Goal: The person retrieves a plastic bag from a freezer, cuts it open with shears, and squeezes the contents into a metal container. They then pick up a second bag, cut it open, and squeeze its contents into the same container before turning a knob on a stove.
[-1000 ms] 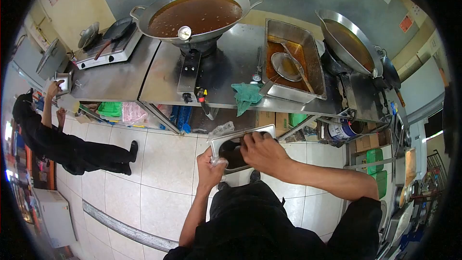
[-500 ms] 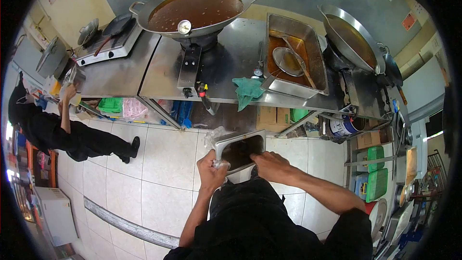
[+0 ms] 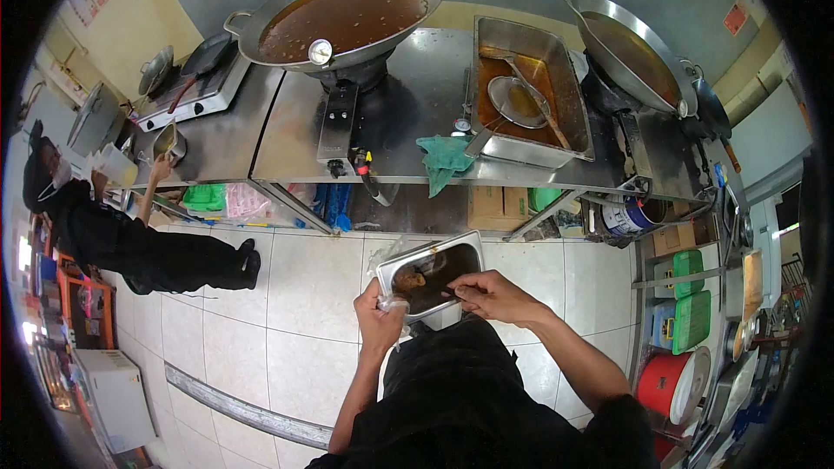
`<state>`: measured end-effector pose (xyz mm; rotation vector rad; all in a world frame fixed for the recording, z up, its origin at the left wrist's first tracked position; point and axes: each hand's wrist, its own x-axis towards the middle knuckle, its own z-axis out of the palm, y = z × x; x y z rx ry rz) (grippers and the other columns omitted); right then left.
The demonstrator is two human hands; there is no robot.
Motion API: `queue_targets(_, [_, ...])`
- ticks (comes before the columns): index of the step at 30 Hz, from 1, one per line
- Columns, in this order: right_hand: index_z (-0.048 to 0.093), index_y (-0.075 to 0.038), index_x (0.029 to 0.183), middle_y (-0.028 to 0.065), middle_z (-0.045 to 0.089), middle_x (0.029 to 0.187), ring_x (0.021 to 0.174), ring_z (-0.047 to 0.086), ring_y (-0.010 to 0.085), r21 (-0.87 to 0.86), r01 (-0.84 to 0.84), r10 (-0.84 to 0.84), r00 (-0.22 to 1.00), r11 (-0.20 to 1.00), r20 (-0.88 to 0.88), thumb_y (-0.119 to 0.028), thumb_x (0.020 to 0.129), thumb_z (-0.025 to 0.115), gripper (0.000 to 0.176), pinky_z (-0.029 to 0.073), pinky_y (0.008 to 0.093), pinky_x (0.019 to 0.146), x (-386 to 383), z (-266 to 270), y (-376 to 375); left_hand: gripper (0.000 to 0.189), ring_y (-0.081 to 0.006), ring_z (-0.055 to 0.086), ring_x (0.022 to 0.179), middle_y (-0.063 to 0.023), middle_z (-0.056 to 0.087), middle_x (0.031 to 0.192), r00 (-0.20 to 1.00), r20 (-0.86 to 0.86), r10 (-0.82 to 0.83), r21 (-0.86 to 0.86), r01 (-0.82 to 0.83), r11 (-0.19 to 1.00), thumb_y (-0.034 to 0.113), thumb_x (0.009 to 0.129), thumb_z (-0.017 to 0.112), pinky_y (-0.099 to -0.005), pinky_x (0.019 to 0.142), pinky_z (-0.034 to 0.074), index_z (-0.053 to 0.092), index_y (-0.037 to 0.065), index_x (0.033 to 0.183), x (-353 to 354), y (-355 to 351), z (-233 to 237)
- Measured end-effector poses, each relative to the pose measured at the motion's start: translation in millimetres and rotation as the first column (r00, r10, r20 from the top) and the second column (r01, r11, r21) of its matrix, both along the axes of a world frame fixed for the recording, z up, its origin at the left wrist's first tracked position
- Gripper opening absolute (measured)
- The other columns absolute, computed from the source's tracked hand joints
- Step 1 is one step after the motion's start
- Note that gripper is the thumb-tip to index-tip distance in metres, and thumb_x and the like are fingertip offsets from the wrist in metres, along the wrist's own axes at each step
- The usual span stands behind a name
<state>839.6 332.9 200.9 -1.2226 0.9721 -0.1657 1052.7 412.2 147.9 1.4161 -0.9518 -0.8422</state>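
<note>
A deep rectangular steel container (image 3: 475,254) with dark brown contents is held in front of my body. My left hand (image 3: 380,313) grips its left side, with crumpled clear plastic (image 3: 393,303) bunched under the fingers and along that edge. Inside, toward the left, a lighter brown lump (image 3: 408,279) shows in the dark liquid. My right hand (image 3: 497,298) is over the container's right part, fingertips pressed together above the contents; whatever they pinch, if anything, is too small to make out.
Ahead on the steel counter (image 3: 295,135) stand a large wok of brown liquid (image 3: 347,17), a deep tray with a strainer (image 3: 517,102) and a second wok (image 3: 630,56). A green cloth (image 3: 446,161) hangs at the edge. At left, a co-worker (image 3: 130,243) holds a small pot (image 3: 171,144).
My right hand has lifted from the container's right edge, fingers drawn together over the contents. A lighter lump now shows inside. At left, the co-worker's hand and pot have moved over the counter.
</note>
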Motion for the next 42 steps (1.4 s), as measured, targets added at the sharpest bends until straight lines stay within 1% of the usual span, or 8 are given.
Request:
queue_targets(7, [0.059, 0.0, 0.125, 0.0112, 0.063, 0.085, 0.074, 0.062, 0.019, -0.346, -0.075, -0.002, 0.976, 0.935, -0.216, -0.013, 0.101, 0.051, 0.029, 0.048, 0.0309, 0.067, -29, 41, 16, 0.033, -0.0065, 0.054, 0.071, 0.0004, 0.064, 0.083, 0.993, -0.12, -0.017, 0.02, 0.02, 1.0, -0.004, 0.072, 0.055, -0.0226, 0.066, 0.046, 0.066, -0.001, 0.103, 1, 5, -2])
queue_targets(12, [0.06, -0.005, 0.126, 0.014, 0.06, 0.083, 0.076, 0.066, 0.0281, -0.854, -0.044, -0.262, 0.943, 0.519, -0.208, 0.004, 0.086, 0.056, 0.041, 0.055, 0.0398, 0.058, -47, 37, 57, 0.035, -0.0073, 0.057, 0.074, -0.0007, 0.067, 0.087, 0.979, -0.204, -0.012, 0.041, 0.021, 0.999, -0.004, 0.073, 0.054, -0.0232, 0.069, 0.047, 0.066, -0.002, 0.106, -10, 0, -7])
queue_targets(16, [0.062, -0.006, 0.124, 0.0079, 0.054, 0.086, 0.076, 0.062, 0.0227, -0.861, -0.396, -0.298, 0.82, 0.319, -0.488, 0.003, 0.07, 0.064, 0.054, 0.056, 0.0336, 0.059, -80, -45, 68, 0.034, -0.007, 0.057, 0.073, -0.0017, 0.068, 0.084, 0.983, -0.03, -0.18, 0.084, 0.182, 0.98, -0.005, 0.074, 0.057, -0.0235, 0.068, 0.048, 0.066, -0.002, 0.107, -27, -5, -6])
queue_targets(28, [0.065, -0.008, 0.123, 0.0062, 0.056, 0.086, 0.077, 0.061, 0.0228, -0.872, -0.283, -0.511, 0.721, 0.399, -0.468, -0.001, 0.075, 0.063, 0.048, 0.055, 0.0355, 0.062, -221, -88, 122, 0.03, -0.01, 0.061, 0.068, -0.0081, 0.07, 0.078, 0.861, 0.199, -0.467, 0.262, 0.413, 0.872, 0.001, 0.073, 0.067, -0.0276, 0.064, 0.05, 0.068, 0.001, 0.103, -164, -14, -19])
queue_targets(31, [0.065, -0.007, 0.121, 0.0079, 0.056, 0.086, 0.079, 0.061, 0.024, -0.927, -0.198, -0.569, 0.742, 0.318, -0.354, 0.0, 0.077, 0.061, 0.045, 0.055, 0.0354, 0.064, -276, -89, 135, 0.03, -0.0111, 0.062, 0.069, -0.0084, 0.071, 0.079, 0.914, -0.084, -0.397, 0.073, 0.403, 0.912, 0.003, 0.073, 0.067, -0.0278, 0.066, 0.05, 0.068, 0.002, 0.104, -232, -11, -17])
queue_targets(33, [0.065, -0.008, 0.121, 0.0087, 0.058, 0.088, 0.083, 0.062, 0.0251, -0.879, -0.229, -0.572, 0.686, 0.417, -0.45, -0.001, 0.078, 0.059, 0.044, 0.055, 0.037, 0.065, -323, -90, 144, 0.028, -0.0078, 0.058, 0.072, -0.0032, 0.07, 0.081, 0.843, 0.19, -0.503, 0.143, 0.483, 0.864, 0.0, 0.077, 0.064, -0.0264, 0.067, 0.049, 0.068, 0.002, 0.105, -273, -9, -33])
queue_targets(36, [0.066, -0.011, 0.121, 0.0085, 0.059, 0.091, 0.087, 0.062, 0.0253, -0.917, -0.121, -0.654, 0.666, 0.381, -0.36, -0.003, 0.078, 0.058, 0.044, 0.056, 0.0394, 0.068, -390, -105, 163, 0.026, -0.0106, 0.059, 0.068, -0.0069, 0.067, 0.075, 0.89, -0.062, -0.451, 0.019, 0.453, 0.891, 0.005, 0.076, 0.065, -0.0284, 0.065, 0.049, 0.067, 0.003, 0.101, -357, -5, -58])
queue_targets(42, [0.065, -0.014, 0.122, 0.0091, 0.061, 0.091, 0.086, 0.065, 0.0273, -0.847, -0.089, -0.669, 0.572, 0.524, -0.474, -0.003, 0.08, 0.057, 0.044, 0.056, 0.0408, 0.069, -507, -119, 169, 0.024, -0.0132, 0.059, 0.063, -0.008, 0.065, 0.071, 0.812, 0.168, -0.559, 0.054, 0.559, 0.827, 0.009, 0.076, 0.066, -0.0303, 0.061, 0.048, 0.067, 0.003, 0.1, -486, -21, -71])
